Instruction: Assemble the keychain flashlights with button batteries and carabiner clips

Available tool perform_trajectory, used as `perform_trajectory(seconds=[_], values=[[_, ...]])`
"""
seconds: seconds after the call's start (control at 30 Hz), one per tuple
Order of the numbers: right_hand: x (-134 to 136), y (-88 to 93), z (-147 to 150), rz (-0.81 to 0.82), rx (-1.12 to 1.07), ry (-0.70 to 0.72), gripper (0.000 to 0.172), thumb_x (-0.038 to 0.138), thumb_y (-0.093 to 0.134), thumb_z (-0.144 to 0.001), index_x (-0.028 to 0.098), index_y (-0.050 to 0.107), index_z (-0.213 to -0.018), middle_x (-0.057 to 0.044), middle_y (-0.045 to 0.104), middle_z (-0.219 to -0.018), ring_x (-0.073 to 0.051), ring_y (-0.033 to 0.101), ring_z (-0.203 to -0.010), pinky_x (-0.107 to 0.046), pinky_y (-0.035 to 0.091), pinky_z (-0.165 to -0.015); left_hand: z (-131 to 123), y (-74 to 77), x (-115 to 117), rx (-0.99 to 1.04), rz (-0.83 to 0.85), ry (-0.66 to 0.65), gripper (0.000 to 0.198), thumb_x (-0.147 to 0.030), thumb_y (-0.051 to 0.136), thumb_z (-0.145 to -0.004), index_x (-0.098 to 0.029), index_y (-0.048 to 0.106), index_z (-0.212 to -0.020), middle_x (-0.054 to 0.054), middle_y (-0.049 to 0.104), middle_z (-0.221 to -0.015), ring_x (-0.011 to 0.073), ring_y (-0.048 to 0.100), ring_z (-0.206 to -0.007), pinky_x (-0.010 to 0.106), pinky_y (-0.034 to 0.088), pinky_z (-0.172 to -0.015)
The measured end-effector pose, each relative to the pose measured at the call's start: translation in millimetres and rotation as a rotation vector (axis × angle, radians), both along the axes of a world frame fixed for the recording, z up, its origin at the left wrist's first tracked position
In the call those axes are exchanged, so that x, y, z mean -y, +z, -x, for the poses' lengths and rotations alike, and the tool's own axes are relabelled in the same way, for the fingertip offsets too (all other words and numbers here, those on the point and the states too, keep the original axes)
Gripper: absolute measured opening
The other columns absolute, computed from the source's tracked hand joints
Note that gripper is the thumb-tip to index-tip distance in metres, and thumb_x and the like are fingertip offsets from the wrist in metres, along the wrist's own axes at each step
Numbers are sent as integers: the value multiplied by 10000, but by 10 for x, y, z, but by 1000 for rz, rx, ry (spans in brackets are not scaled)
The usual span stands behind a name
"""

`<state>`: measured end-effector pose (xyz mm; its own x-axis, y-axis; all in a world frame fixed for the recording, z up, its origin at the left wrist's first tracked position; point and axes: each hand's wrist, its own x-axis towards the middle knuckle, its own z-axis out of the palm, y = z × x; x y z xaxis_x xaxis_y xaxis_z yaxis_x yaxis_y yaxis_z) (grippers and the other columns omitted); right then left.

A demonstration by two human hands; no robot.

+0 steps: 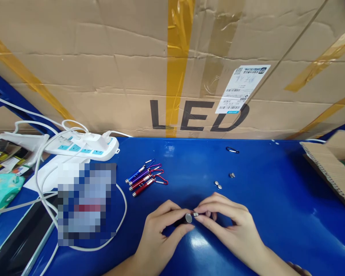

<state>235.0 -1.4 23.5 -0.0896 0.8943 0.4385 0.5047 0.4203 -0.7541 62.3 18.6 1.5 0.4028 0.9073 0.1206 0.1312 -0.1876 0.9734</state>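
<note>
In my left hand is a short dark tube, apparently a small torch body, its round silver end facing my right hand. Fingers and thumb of my right hand pinch a small silver button cell close beside that end; whether the two touch I cannot tell. Beyond my right hand lie two button cells and a small metal piece. Farther back is a black carabiner clip. Several blue, purple and red keychain torches with carabiners lie side by side, left of centre.
A large cardboard box stands along the back of the blue table. On the left are a white power strip, looping white cables, a blurred-out object and a teal package. An open carton sits at right.
</note>
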Motion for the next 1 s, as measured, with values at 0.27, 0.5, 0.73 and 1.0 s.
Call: perform_trajectory(seconds=[0.27,0.5,0.73,1.0], values=[[-21,-1,-4,288,-148,157,107,233,616,-808,183,696,-758,-30,647,-766,-98,589,-612,-183,468,-469,10,-31,21,-90,-91,-13,136,-145,693,-762,-219,774,-843,44,630,-716,180,580,-664,271,437,-629],[-18,3,0,355,-114,133,94,228,637,-777,174,672,-707,-28,617,-801,-70,528,-555,-168,435,-442,9,-53,30,-133,-158,-40,104,-163,703,-766,-191,775,-835,60,628,-722,186,574,-657,285,437,-620],[11,-69,-51,-153,132,211,78,225,626,-820,175,684,-832,-55,631,-832,-108,585,-669,-213,507,-560,27,-57,32,-110,-236,-54,159,-200,635,-833,-232,749,-938,40,629,-740,176,587,-661,272,458,-600],[58,-83,-85,-271,398,203,107,224,589,-852,164,667,-895,-83,643,-925,-131,589,-729,-232,504,-581,25,-109,18,-161,-361,-38,161,-209,598,-856,-190,748,-911,49,643,-706,176,594,-629,279,481,-585]])
